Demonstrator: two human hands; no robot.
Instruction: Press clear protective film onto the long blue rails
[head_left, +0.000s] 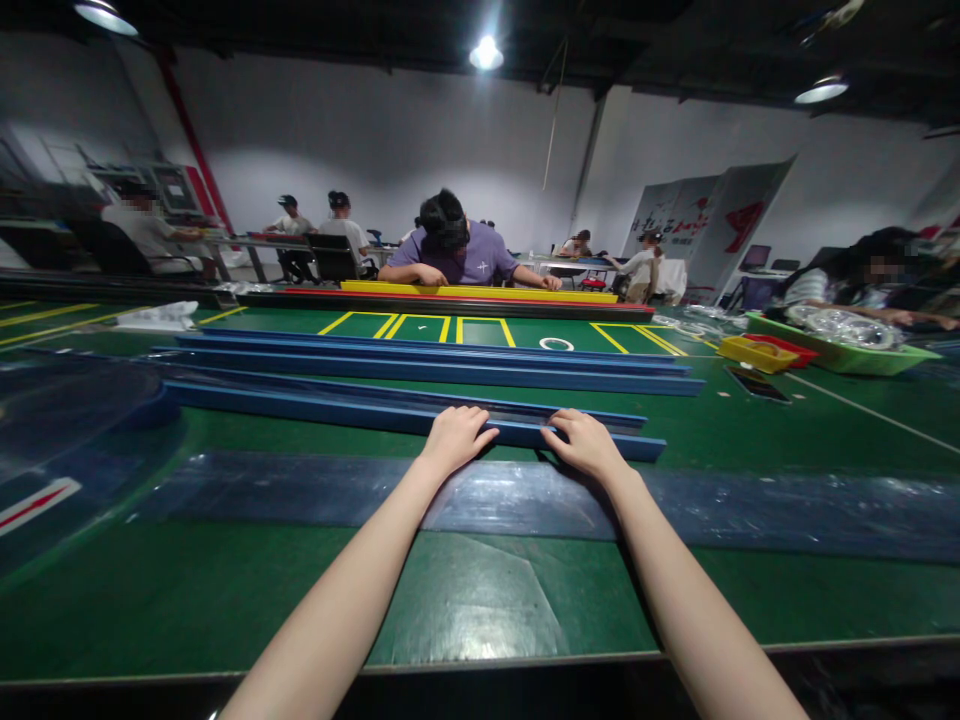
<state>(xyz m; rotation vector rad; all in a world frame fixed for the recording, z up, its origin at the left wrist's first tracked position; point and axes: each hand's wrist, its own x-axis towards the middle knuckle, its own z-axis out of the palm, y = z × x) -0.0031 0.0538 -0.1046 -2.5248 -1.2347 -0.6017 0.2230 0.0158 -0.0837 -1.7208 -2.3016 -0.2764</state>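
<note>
Both my arms reach out over a green table (225,590). My left hand (454,438) and my right hand (586,443) rest side by side on the near edge of a long blue rail (315,410) that lies across the table. The fingers of both hands are curled over the rail's edge and press on it. A strip of clear plastic film (750,505) lies flat on the table just in front of the rail, under my wrists. Further blue rails (435,365) lie parallel behind the one I touch.
A person in a purple shirt (457,255) leans over red and yellow rails (465,295) across the table. A green tray (844,350), a yellow tray (745,352), a phone (757,385) and a tape ring (556,344) sit to the right. Other people sit at tables behind.
</note>
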